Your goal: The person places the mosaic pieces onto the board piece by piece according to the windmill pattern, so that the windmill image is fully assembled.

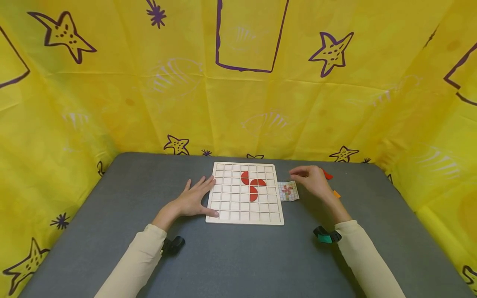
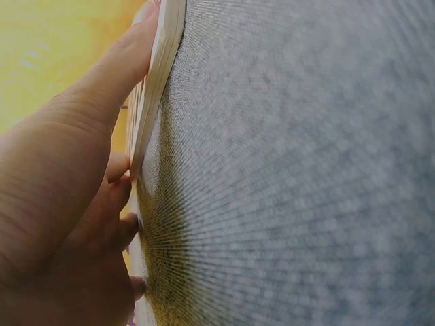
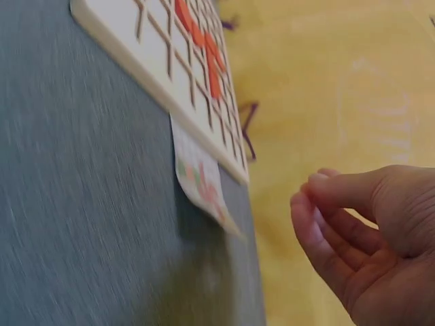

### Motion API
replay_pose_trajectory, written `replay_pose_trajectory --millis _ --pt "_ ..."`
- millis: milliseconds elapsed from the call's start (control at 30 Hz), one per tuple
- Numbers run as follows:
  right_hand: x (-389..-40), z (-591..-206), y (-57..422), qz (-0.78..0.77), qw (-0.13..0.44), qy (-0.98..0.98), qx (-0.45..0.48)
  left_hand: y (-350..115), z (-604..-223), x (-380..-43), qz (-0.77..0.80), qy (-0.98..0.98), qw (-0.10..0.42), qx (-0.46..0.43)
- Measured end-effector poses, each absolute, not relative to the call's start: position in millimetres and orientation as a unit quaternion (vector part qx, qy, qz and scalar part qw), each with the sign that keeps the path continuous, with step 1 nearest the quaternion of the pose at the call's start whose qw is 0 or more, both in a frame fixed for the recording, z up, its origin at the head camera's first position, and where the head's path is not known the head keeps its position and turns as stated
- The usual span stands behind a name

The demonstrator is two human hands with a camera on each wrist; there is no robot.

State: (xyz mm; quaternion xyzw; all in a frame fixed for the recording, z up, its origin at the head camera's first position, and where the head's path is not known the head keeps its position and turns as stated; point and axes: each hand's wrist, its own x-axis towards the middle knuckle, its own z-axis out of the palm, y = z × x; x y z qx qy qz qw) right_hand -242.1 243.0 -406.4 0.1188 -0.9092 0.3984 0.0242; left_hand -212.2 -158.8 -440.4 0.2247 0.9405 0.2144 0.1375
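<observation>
A pale wooden grid board (image 1: 232, 203) lies on the grey table, with several red quarter-circle pieces (image 1: 254, 194) in its cells. My left hand (image 1: 191, 200) rests spread at the board's left side, thumb on the near left corner and fingertips by the left edge. In the left wrist view the thumb (image 2: 102, 81) lies along the board's rim (image 2: 166, 54). My right hand (image 1: 312, 181) hovers right of a small pattern card (image 1: 292, 194). Its thumb and fingertips come together, and no piece shows between them in the right wrist view.
The card, showing a red pinwheel figure on a grid, meets the board's right edge. Beyond the right hand lie red pieces (image 1: 327, 174) and an orange piece (image 1: 337, 194), partly hidden. Yellow patterned cloth (image 1: 238, 116) surrounds the table (image 1: 238, 260) at the back and sides.
</observation>
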Motion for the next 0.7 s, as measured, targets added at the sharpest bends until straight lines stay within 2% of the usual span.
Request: replay_pose_trajectory --millis 333,567,700 --pt "-249 -414 286 0.317 0.07 -0.942 0.079 -160 -440 -214 0.212 0.941 0.141 0.222" --pt "-248 -419 308 0.286 0.057 -0.956 0.039 -160 -442 -214 0.208 0.942 0.139 0.224" --pt "-248 -425 320 0.297 0.074 -0.952 0.009 -160 -444 -214 0.207 0.943 0.136 0.225"
